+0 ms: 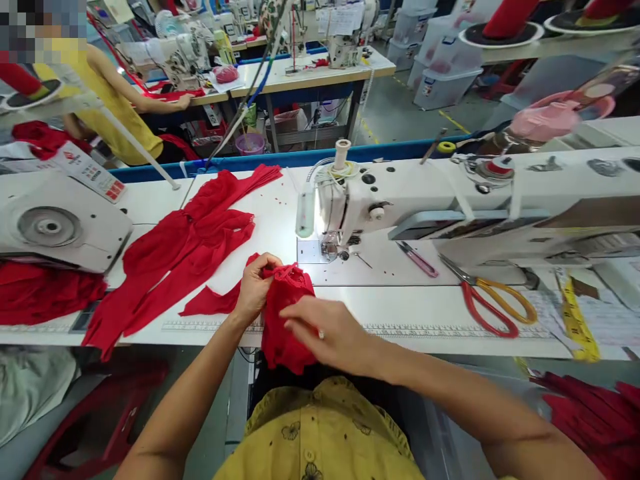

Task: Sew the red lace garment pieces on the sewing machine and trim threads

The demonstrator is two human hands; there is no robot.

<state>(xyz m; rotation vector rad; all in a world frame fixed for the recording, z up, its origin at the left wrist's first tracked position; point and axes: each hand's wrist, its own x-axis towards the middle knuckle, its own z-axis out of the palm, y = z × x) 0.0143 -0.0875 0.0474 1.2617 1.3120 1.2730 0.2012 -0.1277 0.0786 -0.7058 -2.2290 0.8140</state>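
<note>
A gathered piece of red fabric (287, 333) hangs over the front edge of the white sewing table. My left hand (256, 288) pinches it near its top edge. Over the front of the cloth is my right hand (333, 333), smeared by motion, so its fingers are hard to read. Just beyond the hands stands the sewing machine (360, 207), its needle area lit and nothing under the foot that I can see. More red garment pieces (185, 240) lie spread to the left of my left hand.
Scissors (485, 293) with red and orange handles and a small pink thread snipper (419, 260) lie on the right. A yellow tape measure (575, 320) sits beyond them. Another machine (55, 220) stands at left. A co-worker in yellow (110, 100) works across the aisle.
</note>
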